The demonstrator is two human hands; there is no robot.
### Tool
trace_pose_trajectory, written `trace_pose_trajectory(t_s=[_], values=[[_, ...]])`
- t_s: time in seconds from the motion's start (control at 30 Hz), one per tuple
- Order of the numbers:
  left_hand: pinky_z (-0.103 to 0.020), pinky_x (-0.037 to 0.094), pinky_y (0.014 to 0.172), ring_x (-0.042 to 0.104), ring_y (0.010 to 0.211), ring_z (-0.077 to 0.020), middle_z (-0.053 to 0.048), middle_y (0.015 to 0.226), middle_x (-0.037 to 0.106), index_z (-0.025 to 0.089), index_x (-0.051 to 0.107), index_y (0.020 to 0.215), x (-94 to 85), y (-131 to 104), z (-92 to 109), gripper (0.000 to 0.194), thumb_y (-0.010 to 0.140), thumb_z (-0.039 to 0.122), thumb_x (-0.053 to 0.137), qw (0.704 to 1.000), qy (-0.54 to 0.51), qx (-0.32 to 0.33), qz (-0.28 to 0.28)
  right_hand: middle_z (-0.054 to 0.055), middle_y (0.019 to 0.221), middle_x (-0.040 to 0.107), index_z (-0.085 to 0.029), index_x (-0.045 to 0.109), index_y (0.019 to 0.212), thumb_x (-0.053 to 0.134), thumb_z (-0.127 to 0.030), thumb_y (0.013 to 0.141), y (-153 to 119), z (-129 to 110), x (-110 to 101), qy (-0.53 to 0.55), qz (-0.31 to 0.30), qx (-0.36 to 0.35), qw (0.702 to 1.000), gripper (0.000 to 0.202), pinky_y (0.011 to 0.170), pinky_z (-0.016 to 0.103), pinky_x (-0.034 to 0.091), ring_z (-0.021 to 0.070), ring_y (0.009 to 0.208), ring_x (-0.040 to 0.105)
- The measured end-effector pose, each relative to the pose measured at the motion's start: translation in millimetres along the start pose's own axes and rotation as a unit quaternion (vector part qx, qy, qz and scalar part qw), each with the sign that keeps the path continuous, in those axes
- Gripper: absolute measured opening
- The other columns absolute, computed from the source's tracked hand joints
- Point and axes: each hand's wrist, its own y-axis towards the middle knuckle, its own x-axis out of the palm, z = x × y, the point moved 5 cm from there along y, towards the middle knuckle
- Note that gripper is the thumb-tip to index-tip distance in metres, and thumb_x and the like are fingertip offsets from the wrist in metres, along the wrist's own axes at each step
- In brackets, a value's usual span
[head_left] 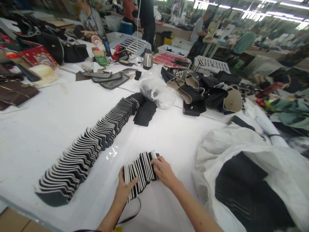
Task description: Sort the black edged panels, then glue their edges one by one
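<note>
Both forearms reach in from the near edge, the left one slanting up toward the far right and the right one slanting up toward the far left, so the hands face each other across a short stack of black pieces with pale edges (141,170). The left hand (125,189) is spread around the left end of this stack, its thumb laid over the pale edges and its fingers on the outer side. The right hand (165,170) has its fingers bent over the right end, its wrist angled inward. Between them the hands hold the stack, its pieces standing side by side just above or on the white surface (53,119); which of the two cannot be told.

A thin black cord (135,214) curves near the left wrist, on its right. To the left of the hands, a long row of similar pieces (84,154) runs from near left to far right, well apart from the held stack. At its far end lie a few flat black pieces (145,113), beside a clear plastic bag (158,90). To the right of the right forearm, an open white sack (210,154) shows black material (241,190) inside.
</note>
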Motion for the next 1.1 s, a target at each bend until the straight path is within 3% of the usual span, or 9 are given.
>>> trace_pose_trajectory(t_s=[0.1, 0.2, 0.33, 0.47, 0.6, 0.8, 0.9, 1.0, 1.1], values=[[-0.047, 0.032, 0.114, 0.044, 0.132, -0.0311, -0.016, 0.144, 0.042, 0.022, 0.016, 0.148, 0.1, -1.0, 1.2, 0.097, 0.073, 0.055, 0.068, 1.0, 0.001, 0.002, 0.0, 0.003, 0.101, 0.051, -0.024, 0.061, 0.098, 0.05, -0.028, 0.093, 2.7, -5.9, 0.7, -0.02, 0.011, 0.016, 1.0, 0.013, 0.084, 0.029, 0.042, 0.0147, 0.085, 0.056], [-0.047, 0.031, 0.115, 0.042, 0.134, -0.031, -0.016, 0.146, 0.04, 0.022, 0.015, 0.148, 0.0, -1.3, 1.6, 0.097, 0.073, 0.055, 0.068, 1.0, 0.001, 0.005, 0.0, 0.001, 0.098, 0.05, -0.024, 0.06, 0.095, 0.06, -0.039, 0.088, 4.7, -7.0, 1.4, -0.022, 0.008, 0.027, 0.999, 0.017, 0.083, 0.029, 0.042, 0.0152, 0.085, 0.055], [-0.047, 0.031, 0.115, 0.042, 0.134, -0.0307, -0.016, 0.147, 0.039, 0.023, 0.014, 0.148, 0.4, 0.8, -1.5, 0.098, 0.073, 0.055, 0.068, 1.0, -0.003, 0.004, -0.003, 0.001, 0.104, 0.051, -0.025, 0.057, 0.103, 0.057, -0.035, 0.09, 4.0, -4.0, 1.3, -0.005, -0.008, 0.026, 1.0, 0.016, 0.088, 0.032, 0.041, 0.0165, 0.091, 0.055], [-0.047, 0.03, 0.115, 0.042, 0.134, -0.0309, -0.016, 0.147, 0.039, 0.022, 0.013, 0.148, 0.9, 1.9, -3.1, 0.101, 0.071, 0.055, 0.07, 1.0, -0.014, 0.005, -0.004, 0.003, 0.121, 0.048, -0.031, 0.046, 0.128, 0.05, -0.022, 0.09, 1.6, -6.0, 0.6, -0.001, -0.014, 0.018, 1.0, 0.039, 0.09, 0.032, 0.041, 0.0166, 0.095, 0.055], [-0.047, 0.029, 0.116, 0.042, 0.134, -0.0302, -0.017, 0.146, 0.04, 0.019, 0.013, 0.149, 0.6, -0.1, 0.1, 0.1, 0.073, 0.054, 0.069, 1.0, -0.014, 0.023, 0.0, 0.004, 0.127, 0.044, -0.031, 0.059, 0.114, 0.042, -0.019, 0.093, 2.0, -12.2, 4.8, -0.068, -0.032, 0.038, 0.996, 0.029, 0.078, 0.028, 0.043, 0.0115, 0.077, 0.056], [-0.046, 0.03, 0.115, 0.044, 0.133, -0.0301, -0.017, 0.146, 0.041, 0.02, 0.016, 0.148, -0.7, 1.1, -0.9, 0.1, 0.071, 0.054, 0.07, 1.0, -0.016, 0.023, 0.002, 0.006, 0.124, 0.044, -0.026, 0.058, 0.102, 0.055, -0.044, 0.09, 5.3, -15.8, 11.7, -0.09, -0.002, 0.052, 0.995, 0.021, 0.077, 0.03, 0.042, 0.016, 0.084, 0.057], [-0.047, 0.03, 0.115, 0.042, 0.134, -0.0308, -0.017, 0.146, 0.04, 0.021, 0.014, 0.148, -0.4, 2.2, -2.5, 0.101, 0.071, 0.054, 0.07, 1.0, -0.009, 0.023, 0.0, 0.005, 0.123, 0.046, -0.027, 0.054, 0.109, 0.051, -0.036, 0.091, 4.7, -14.1, 12.1, -0.078, -0.01, 0.053, 0.995, 0.021, 0.077, 0.031, 0.043, 0.0157, 0.083, 0.057], [-0.048, 0.031, 0.114, 0.044, 0.133, -0.0312, -0.017, 0.145, 0.042, 0.021, 0.014, 0.148, 0.3, 1.9, -2.6, 0.1, 0.072, 0.054, 0.069, 1.0, -0.011, 0.022, -0.002, 0.006, 0.128, 0.045, -0.029, 0.045, 0.128, 0.048, -0.027, 0.091, 3.3, -16.6, 9.2, -0.063, -0.01, 0.033, 0.997, 0.037, 0.079, 0.03, 0.044, 0.0166, 0.087, 0.058], [-0.048, 0.032, 0.113, 0.045, 0.132, -0.0316, -0.018, 0.144, 0.043, 0.02, 0.014, 0.148, 0.3, 1.3, -1.6, 0.1, 0.072, 0.054, 0.069, 1.0, -0.011, 0.023, -0.002, 0.006, 0.136, 0.038, -0.033, 0.051, 0.123, 0.044, -0.02, 0.09, 2.8, -20.4, 10.6, -0.098, -0.026, 0.036, 0.994, 0.036, 0.076, 0.03, 0.044, 0.0145, 0.081, 0.058]])
